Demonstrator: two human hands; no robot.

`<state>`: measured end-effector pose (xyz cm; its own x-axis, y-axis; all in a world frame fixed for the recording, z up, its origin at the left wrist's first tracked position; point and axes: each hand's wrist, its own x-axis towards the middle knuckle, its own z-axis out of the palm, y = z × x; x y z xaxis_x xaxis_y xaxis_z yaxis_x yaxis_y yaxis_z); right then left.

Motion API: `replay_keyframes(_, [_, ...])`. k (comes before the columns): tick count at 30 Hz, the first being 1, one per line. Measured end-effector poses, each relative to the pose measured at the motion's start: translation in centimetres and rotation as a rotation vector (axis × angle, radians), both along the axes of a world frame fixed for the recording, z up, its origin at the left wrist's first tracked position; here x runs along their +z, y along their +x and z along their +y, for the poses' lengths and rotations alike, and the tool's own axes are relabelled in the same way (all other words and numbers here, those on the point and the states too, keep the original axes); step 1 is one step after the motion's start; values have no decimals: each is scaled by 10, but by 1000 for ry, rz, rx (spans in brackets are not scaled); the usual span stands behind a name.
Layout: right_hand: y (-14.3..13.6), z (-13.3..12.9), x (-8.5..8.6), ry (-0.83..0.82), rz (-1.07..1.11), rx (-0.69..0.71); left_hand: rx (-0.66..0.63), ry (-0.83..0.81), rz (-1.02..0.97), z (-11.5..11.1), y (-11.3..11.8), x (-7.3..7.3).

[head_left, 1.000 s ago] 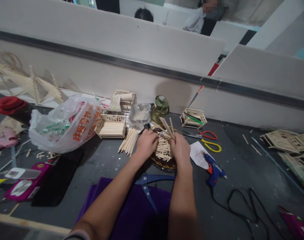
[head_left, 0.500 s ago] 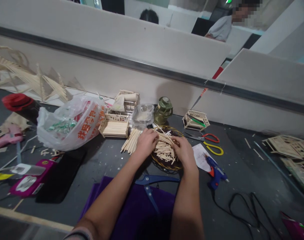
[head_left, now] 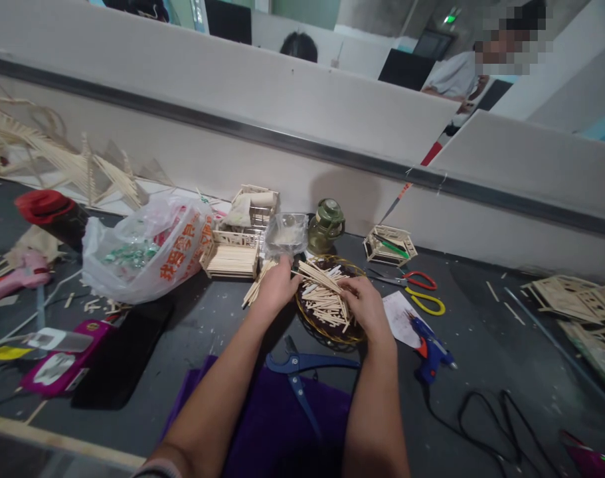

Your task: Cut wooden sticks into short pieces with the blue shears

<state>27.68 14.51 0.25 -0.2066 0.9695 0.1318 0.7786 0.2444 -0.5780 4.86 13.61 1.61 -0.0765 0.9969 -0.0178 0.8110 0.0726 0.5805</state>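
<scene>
Over the round woven basket (head_left: 309,325), my right hand (head_left: 366,304) pinches the near ends of a bunch of thin wooden sticks (head_left: 318,272). Beneath that bunch, a heap of short wooden sticks (head_left: 327,309) fills the basket. My left hand (head_left: 278,287) is at the basket's left side, over a pile of longer wooden sticks (head_left: 254,292) on the table. Its fingers are curled, and what lies in them is hidden. A blue-handled cutter (head_left: 295,362) rests on purple cloth (head_left: 262,425) between my forearms.
Small stick-built models (head_left: 231,255) and a clear plastic box (head_left: 285,234) stand behind, beside a green lantern-like jar (head_left: 326,226). Scissors (head_left: 424,292) and a blue glue gun (head_left: 432,348) with a trailing cord lie right. A plastic bag (head_left: 143,252) and black phone (head_left: 120,358) are left.
My left hand has moved left, from the basket's sticks to the pile beside it. The bunch at my right hand now shows more fully. The view has tilted slightly.
</scene>
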Motion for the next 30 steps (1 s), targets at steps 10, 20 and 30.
replay_keyframes(10, [-3,4,-1,-20,-100,-40,-2,104,-300,6,9,-23])
replay_keyframes(20, [-3,7,-6,117,-125,-108,36,155,-351,14,16,-33])
replay_keyframes(30, [-2,3,8,-98,-194,-8,42,276,-266,11,15,-23])
